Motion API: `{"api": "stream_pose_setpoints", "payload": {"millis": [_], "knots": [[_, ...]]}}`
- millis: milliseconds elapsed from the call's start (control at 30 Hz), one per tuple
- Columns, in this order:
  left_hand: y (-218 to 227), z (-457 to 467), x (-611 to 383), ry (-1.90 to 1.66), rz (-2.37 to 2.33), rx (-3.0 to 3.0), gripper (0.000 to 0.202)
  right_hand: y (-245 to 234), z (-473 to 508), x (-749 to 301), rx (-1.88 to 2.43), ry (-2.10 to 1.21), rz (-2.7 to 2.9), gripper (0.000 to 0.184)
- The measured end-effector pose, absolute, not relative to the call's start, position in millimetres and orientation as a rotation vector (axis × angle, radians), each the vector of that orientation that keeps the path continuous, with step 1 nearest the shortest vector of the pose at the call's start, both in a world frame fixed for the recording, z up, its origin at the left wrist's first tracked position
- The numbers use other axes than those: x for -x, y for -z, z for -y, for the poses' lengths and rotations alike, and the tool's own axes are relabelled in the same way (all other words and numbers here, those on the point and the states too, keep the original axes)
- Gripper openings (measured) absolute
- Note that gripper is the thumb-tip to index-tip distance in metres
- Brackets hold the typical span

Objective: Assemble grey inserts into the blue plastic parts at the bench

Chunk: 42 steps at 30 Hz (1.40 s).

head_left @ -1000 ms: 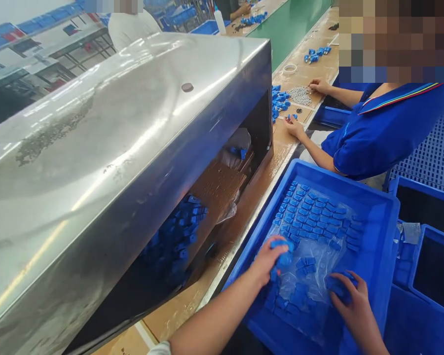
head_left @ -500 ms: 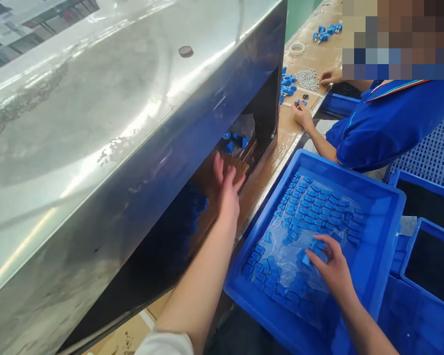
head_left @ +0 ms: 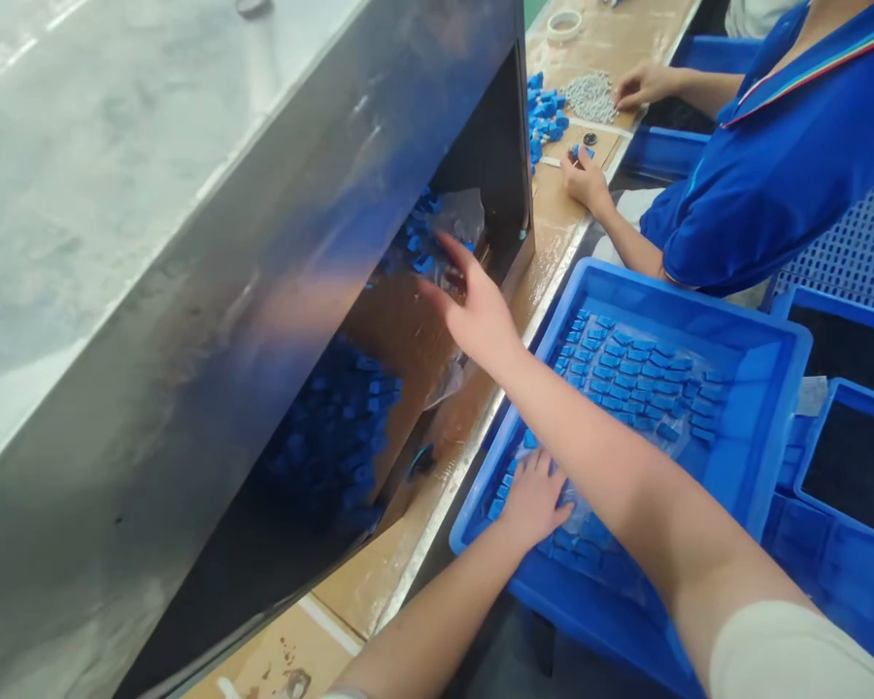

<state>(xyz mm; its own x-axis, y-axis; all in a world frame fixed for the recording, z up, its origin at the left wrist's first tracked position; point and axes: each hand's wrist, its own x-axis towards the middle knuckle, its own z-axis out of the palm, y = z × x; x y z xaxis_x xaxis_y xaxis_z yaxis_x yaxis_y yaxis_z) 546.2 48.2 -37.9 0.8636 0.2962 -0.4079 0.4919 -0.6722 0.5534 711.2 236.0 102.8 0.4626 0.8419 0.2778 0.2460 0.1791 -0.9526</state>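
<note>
My right hand (head_left: 477,311) reaches across into the dark opening of a steel machine housing (head_left: 152,194). Its fingers are stretched out and open, right at a heap of small blue plastic parts (head_left: 420,243) on a clear bag (head_left: 462,216). My left hand (head_left: 535,497) lies flat, fingers apart, on blue parts at the near left corner of a blue tray (head_left: 772,335). Rows of the same blue parts (head_left: 626,379) lie on a clear sheet in that tray. A second heap of blue parts (head_left: 335,437) sits deeper in the opening.
A co-worker in a blue shirt (head_left: 779,165) sits at the bench beyond the tray, with one hand (head_left: 587,180) on a blue part and another (head_left: 641,83) beside grey small pieces (head_left: 588,95). More blue crates (head_left: 845,456) stand to the right. A tape roll (head_left: 563,23) lies far back.
My left hand has come out of the machine opening and gone down into the tray. My right hand has left the tray and reached into the opening. The view has tilted down.
</note>
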Motion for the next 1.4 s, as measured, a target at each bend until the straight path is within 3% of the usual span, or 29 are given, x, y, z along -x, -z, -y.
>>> {"api": "stream_pose_setpoints", "payload": {"millis": [133,200,300,400,533,700,900,1100,1300,1400], "knots": [[45,-58,-543,0.427,-0.453,-2.586,0.077,-16,-42,-729,1.801,-0.428,0.947,0.028],[48,-64,-539,0.304,-0.471,-2.635,0.078,26,53,-743,2.116,-0.333,0.877,0.028],[53,-77,-550,0.129,-0.519,-2.657,0.074,63,132,-764,2.385,-0.187,0.668,0.042],[58,-91,-591,0.044,-0.521,-2.687,0.075,79,127,-790,2.496,-0.136,0.607,0.066],[69,-103,-652,0.081,-0.509,-2.709,0.096,93,75,-820,2.668,-0.143,0.815,0.088],[80,-108,-671,0.113,-0.375,-2.745,0.068,109,67,-813,2.686,-0.112,1.151,0.079],[74,-112,-679,0.195,-0.447,-2.727,0.082,114,89,-797,2.658,0.001,1.182,0.079],[73,-115,-694,0.250,-0.419,-2.695,0.081,108,78,-827,2.757,-0.069,1.404,0.075],[71,-112,-707,0.242,-0.384,-2.694,0.061,109,77,-847,2.709,-0.039,1.600,0.070],[71,-112,-711,0.205,-0.345,-2.663,0.062,116,83,-845,2.671,0.067,1.565,0.067]]}}
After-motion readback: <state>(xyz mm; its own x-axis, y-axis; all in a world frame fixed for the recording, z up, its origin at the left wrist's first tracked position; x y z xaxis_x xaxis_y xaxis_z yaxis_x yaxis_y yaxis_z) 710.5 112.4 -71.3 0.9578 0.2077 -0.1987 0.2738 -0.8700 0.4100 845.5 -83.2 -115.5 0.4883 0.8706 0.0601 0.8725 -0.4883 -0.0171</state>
